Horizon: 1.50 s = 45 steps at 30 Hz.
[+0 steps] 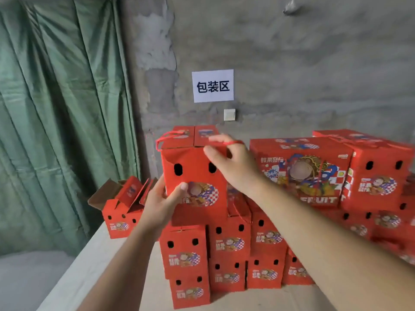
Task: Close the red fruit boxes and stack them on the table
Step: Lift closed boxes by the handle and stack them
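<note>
A closed red box point(195, 176) is going up onto the pile.

The left hand point(161, 198) grips its bottom corner, the right hand point(226, 160) hooks the string handle; next, set it flat on the stacked boxes point(226, 254) on the counter point(94, 272) (one open box point(119, 212) waits).

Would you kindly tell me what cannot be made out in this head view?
- Contents of the held box: flaps closed.
- Its far side: hidden by the box itself.
- Whether it rests on the stack: left hand and box hide the base.
- Right hand fingertips: behind the top edge, red cord across them.
- Right boxes: blurred, cut by the frame edge.
- Inside of the open box: flaps block it.
</note>
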Motion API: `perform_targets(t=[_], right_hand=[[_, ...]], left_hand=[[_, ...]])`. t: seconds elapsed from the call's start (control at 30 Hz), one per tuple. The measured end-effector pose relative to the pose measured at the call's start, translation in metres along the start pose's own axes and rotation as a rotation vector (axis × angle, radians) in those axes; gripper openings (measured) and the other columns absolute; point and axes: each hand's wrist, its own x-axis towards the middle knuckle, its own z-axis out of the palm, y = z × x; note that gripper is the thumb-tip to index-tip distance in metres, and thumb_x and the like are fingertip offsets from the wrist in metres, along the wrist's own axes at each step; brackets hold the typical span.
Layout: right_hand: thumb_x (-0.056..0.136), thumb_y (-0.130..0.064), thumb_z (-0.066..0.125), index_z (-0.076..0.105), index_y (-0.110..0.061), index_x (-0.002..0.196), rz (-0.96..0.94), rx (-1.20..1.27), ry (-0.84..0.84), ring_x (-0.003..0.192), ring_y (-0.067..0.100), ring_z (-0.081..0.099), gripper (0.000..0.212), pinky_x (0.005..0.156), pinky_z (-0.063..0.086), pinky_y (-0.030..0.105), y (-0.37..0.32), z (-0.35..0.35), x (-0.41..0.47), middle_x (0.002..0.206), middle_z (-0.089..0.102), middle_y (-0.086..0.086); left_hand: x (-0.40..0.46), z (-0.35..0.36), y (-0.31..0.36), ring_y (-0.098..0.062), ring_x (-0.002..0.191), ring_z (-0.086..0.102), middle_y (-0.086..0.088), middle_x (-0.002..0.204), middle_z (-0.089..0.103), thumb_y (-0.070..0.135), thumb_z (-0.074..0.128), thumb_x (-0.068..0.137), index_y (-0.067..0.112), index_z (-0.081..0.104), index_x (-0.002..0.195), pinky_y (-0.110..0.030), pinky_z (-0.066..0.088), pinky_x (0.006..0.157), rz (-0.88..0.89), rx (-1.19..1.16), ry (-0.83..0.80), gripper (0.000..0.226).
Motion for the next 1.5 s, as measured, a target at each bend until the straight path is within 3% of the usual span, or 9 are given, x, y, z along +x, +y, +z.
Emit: perform_targets(t=[0.1, 0.23, 0.37, 0.5, 0.63, 0.77, 0.87, 1.07, 1.5], right_hand=[[0.093, -0.052, 0.069, 0.041, -0.042, 0.143, 0.169, -0.167, -0.17, 0.139, 0.01, 0.045, 0.059, 0.103, 0.035, 0.024, 0.039, 0.035, -0.011, 0.154, 0.046, -0.009], [0.091, -0.056, 0.067, 0.013, -0.056, 0.149, 0.268, -0.055, -0.099, 0.117, -0.011, 0.048, 0.079, 0.102, 0.035, 0.027, 0.047, 0.053, -0.022, 0.139, 0.046, -0.032], [0.097, -0.064, 0.054, 0.021, -0.032, 0.157, 0.447, -0.104, -0.113, 0.15, 0.017, 0.032, 0.076, 0.109, 0.027, 0.032, 0.052, 0.067, -0.04, 0.157, 0.037, -0.009], [0.105, -0.041, 0.05, -0.009, -0.019, 0.164, 0.566, -0.108, -0.147, 0.158, 0.02, 0.012, 0.086, 0.123, 0.015, 0.033, 0.053, 0.079, -0.069, 0.173, 0.001, 0.0], [0.104, -0.037, 0.05, -0.017, -0.032, 0.162, 0.569, -0.036, -0.136, 0.15, 0.018, 0.033, 0.089, 0.116, 0.037, 0.033, 0.054, 0.087, -0.104, 0.173, 0.008, -0.007], [0.105, -0.033, 0.05, -0.015, -0.045, 0.16, 0.542, 0.033, -0.116, 0.151, 0.014, 0.031, 0.086, 0.109, 0.04, 0.027, 0.053, 0.101, -0.143, 0.172, 0.002, -0.015], [0.106, -0.028, 0.051, 0.002, -0.045, 0.163, 0.511, 0.113, -0.116, 0.152, 0.008, 0.026, 0.077, 0.121, 0.031, 0.035, 0.047, 0.119, -0.171, 0.165, 0.018, -0.019], [0.103, -0.011, 0.054, 0.025, -0.054, 0.153, 0.463, 0.142, -0.308, 0.125, -0.005, 0.055, 0.072, 0.106, 0.046, 0.021, 0.028, 0.165, -0.216, 0.147, 0.05, -0.014], [0.105, -0.017, 0.053, 0.01, -0.059, 0.157, 0.291, 0.168, -0.521, 0.149, -0.009, 0.022, 0.079, 0.122, 0.033, 0.028, -0.003, 0.288, -0.144, 0.165, 0.019, -0.029]], left_hand=[[0.004, -0.003, -0.045, -0.017, 0.112, 0.072, 0.01, 0.117, 0.076, 0.04, 0.075, 0.091, 0.033, 0.056, 0.135, -0.023, 0.059, 0.081, -0.102, 0.049, -0.099, 0.048], [-0.014, -0.003, -0.081, -0.001, 0.116, 0.066, 0.021, 0.125, 0.071, 0.049, 0.072, 0.092, 0.044, 0.046, 0.144, -0.036, 0.053, 0.097, -0.158, 0.142, -0.066, 0.058], [-0.02, 0.001, -0.088, 0.005, 0.116, 0.063, 0.028, 0.124, 0.068, 0.056, 0.068, 0.092, 0.045, 0.047, 0.142, -0.035, 0.051, 0.096, -0.188, 0.187, -0.034, 0.055], [-0.029, 0.003, -0.085, 0.008, 0.112, 0.062, 0.036, 0.115, 0.066, 0.049, 0.063, 0.098, 0.046, 0.045, 0.141, -0.03, 0.051, 0.088, -0.213, 0.248, -0.01, 0.047], [-0.056, 0.018, -0.077, 0.003, 0.125, 0.057, 0.031, 0.129, 0.063, 0.025, 0.063, 0.101, 0.048, 0.041, 0.147, -0.035, 0.049, 0.103, -0.212, 0.202, 0.079, 0.056], [-0.096, 0.032, -0.063, -0.004, 0.148, 0.036, 0.023, 0.157, 0.038, 0.039, 0.058, 0.104, 0.041, 0.039, 0.154, -0.039, 0.038, 0.119, -0.346, 0.105, 0.129, 0.054], [-0.128, 0.028, -0.049, 0.002, 0.127, 0.058, 0.025, 0.14, 0.06, 0.052, 0.048, 0.104, 0.047, 0.062, 0.13, -0.025, 0.047, 0.097, -0.478, -0.149, 0.1, 0.03], [-0.184, -0.006, -0.041, -0.01, 0.121, 0.068, 0.01, 0.128, 0.073, 0.047, 0.048, 0.101, 0.027, 0.07, 0.13, -0.039, 0.051, 0.107, -0.566, -0.279, 0.205, 0.042], [-0.132, -0.133, -0.062, 0.007, 0.115, 0.065, 0.025, 0.125, 0.07, 0.039, 0.048, 0.109, 0.049, 0.069, 0.125, -0.008, 0.053, 0.08, -0.5, -0.178, 0.266, 0.028]])
